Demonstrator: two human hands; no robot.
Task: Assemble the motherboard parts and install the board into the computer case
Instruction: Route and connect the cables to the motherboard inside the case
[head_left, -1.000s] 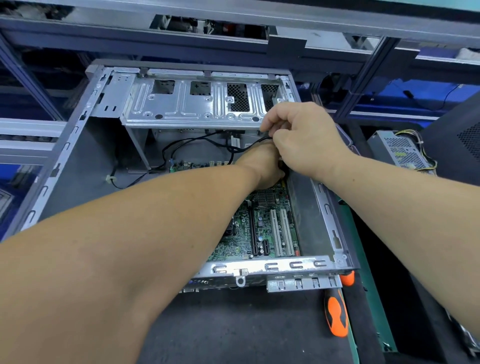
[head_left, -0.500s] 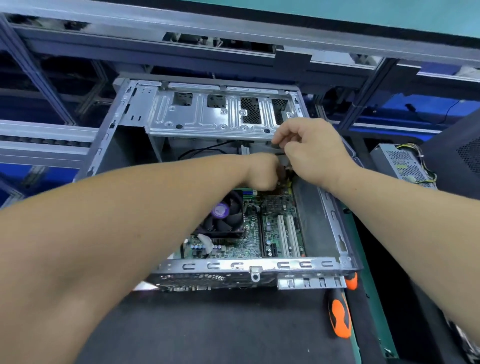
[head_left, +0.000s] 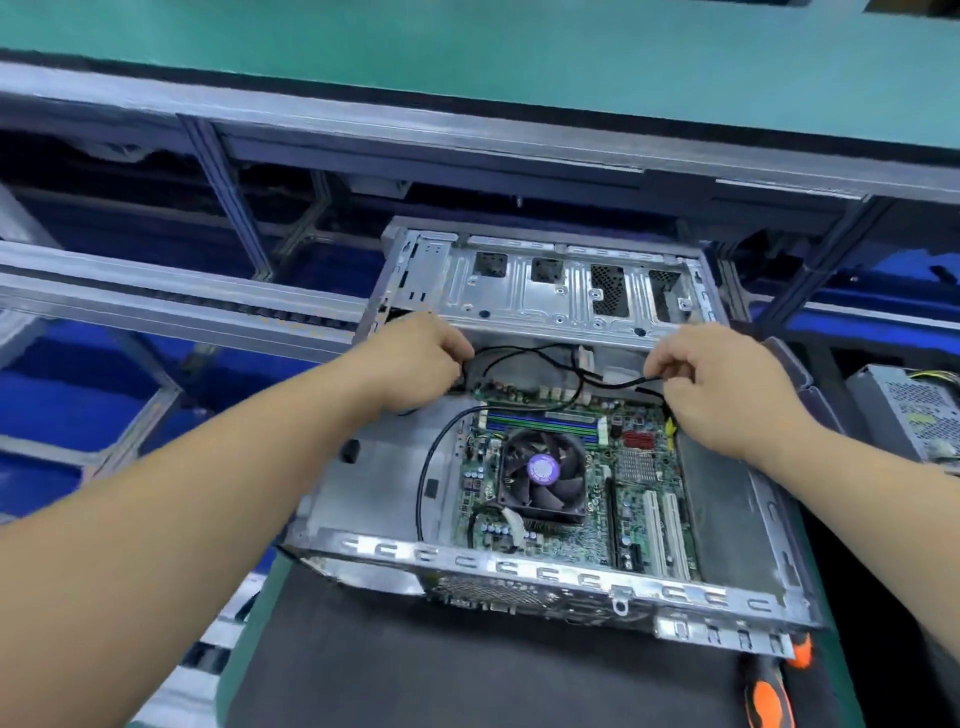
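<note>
Grey steel computer case (head_left: 737, 525), lying open on a dark mat (head_left: 467, 670) over the surface; drive cage (head_left: 545, 291) spans its far end.

Motherboard (head_left: 561, 478): green, seated flat inside the case toward the right, fan (head_left: 543, 470) on top of it, two white slots (head_left: 662, 535) near the front rim.

Black cable (head_left: 524, 356): arcs across the far edge of the board, under the drive cage. A second dark cable (head_left: 423, 483) loops down the bare case floor at left.

Left hand (head_left: 415, 358): fingers curled over the left end of the black cable, at the board's far left corner. Right hand (head_left: 727, 384): thumb and fingers pinch the cable's right end, beside a yellow connector (head_left: 671, 428). The two are well apart.

Step in hand, as judged: routing the cable along the board's far edge and seating its plug. Keep the run slack, lay it clear of the fan, and push any plug straight down with the board supported.

Edges: the cage lip hangs just above the knuckles, and the stamped case rims look sharp. Open room: the bare floor left of the board, and the strip between board and right wall.

Also present: orange-handled tool (head_left: 769, 701) at the mat's right front; grey metal box with wires (head_left: 914, 410) at far right.
</note>
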